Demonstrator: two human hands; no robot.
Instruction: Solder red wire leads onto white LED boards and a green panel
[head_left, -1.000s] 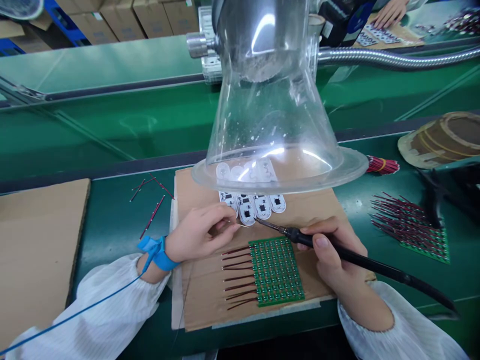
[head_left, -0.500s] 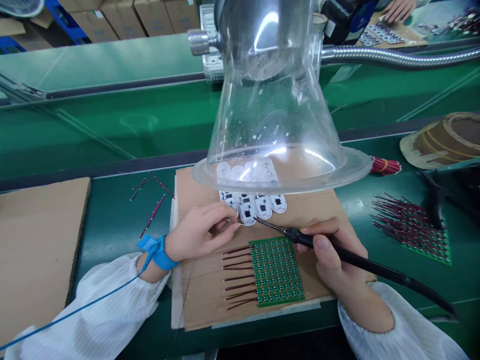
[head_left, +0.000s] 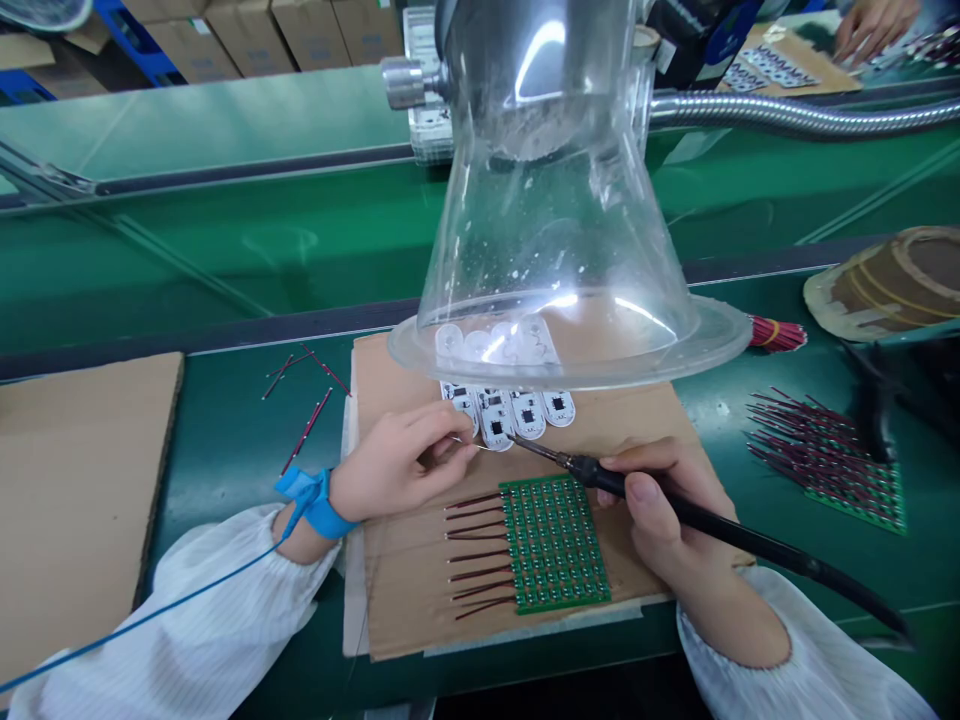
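My left hand (head_left: pixel 409 458), with a blue strap at its wrist, pinches a thin solder wire (head_left: pixel 487 447) beside the white circuit boards (head_left: pixel 527 412). In my right hand (head_left: pixel 675 510) is a black soldering iron (head_left: pixel 600 476), its tip at the lower edge of one white board. The upper parts of these boards show through a clear funnel-shaped hood (head_left: pixel 555 250). Below the iron, a green board panel (head_left: pixel 556 545) lies on cardboard (head_left: pixel 409 600), with dark red wires (head_left: pixel 476 555) sticking out from its left side.
Loose red wires (head_left: pixel 306 430) lie left of the cardboard. To the right are a second green panel (head_left: pixel 862 490) covered with wires, a bundle of red wires (head_left: pixel 780 334) and a brown container (head_left: pixel 885 280). Another person's hand (head_left: pixel 874 30) shows at the top right.
Both hands, the solder wire and the iron keep nearly the same positions. The other person's hand has moved right, and the whole view has shifted slightly.
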